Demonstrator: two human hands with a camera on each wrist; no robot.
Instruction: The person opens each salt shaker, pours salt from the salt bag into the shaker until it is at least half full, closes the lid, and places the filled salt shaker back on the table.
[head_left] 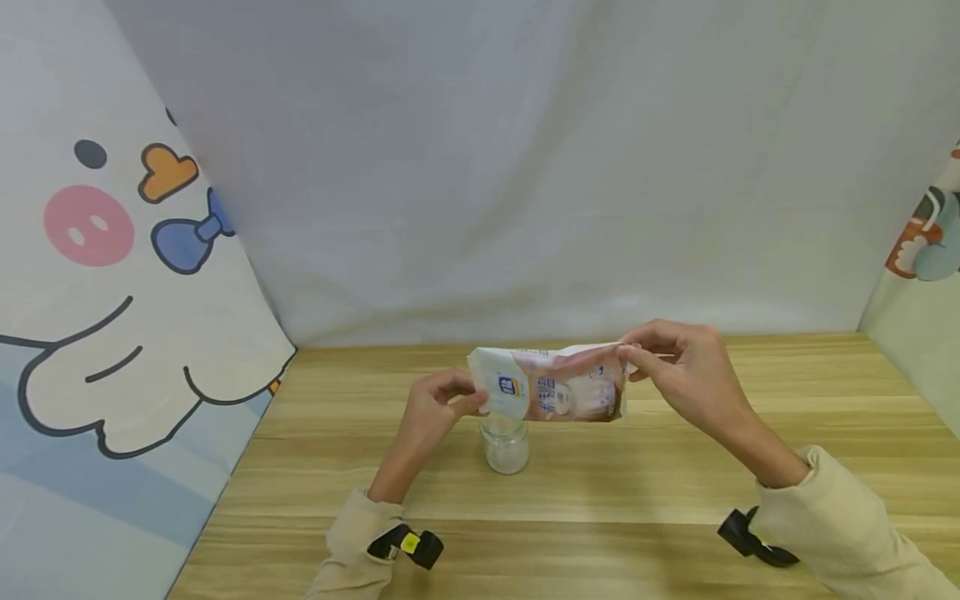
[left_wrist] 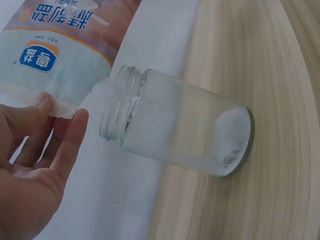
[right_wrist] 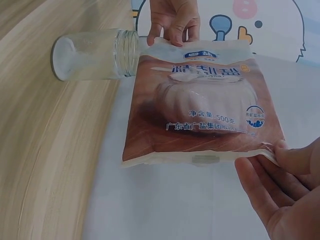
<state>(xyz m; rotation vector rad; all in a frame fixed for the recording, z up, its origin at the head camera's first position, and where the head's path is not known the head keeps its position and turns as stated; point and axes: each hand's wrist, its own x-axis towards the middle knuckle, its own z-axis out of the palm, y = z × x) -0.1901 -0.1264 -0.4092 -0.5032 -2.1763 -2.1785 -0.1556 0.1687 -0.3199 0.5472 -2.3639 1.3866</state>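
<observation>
Both hands hold up a brown and pale-blue salt bag (head_left: 555, 387) over the table. At its pale-blue end, my left hand (left_wrist: 37, 165) pinches a corner between thumb and fingers. My right hand (right_wrist: 295, 185) pinches a corner of the opposite, brown end. Below the bag's left end a clear glass jar (left_wrist: 185, 125) stands upright and lidless on the table. White salt (left_wrist: 232, 137) lies at the bottom of the jar. Close by the jar's mouth is the bag's pale edge, with a faint whitish streak between them; the bag partly covers the mouth in the head view.
The wooden table (head_left: 600, 517) ends at a pale cloth backdrop (head_left: 525, 208). A cartoon-printed panel (head_left: 97, 333) borders the left side, and another printed panel (head_left: 930, 333) stands at the right. Each sleeve carries a black wrist strap (head_left: 405, 543).
</observation>
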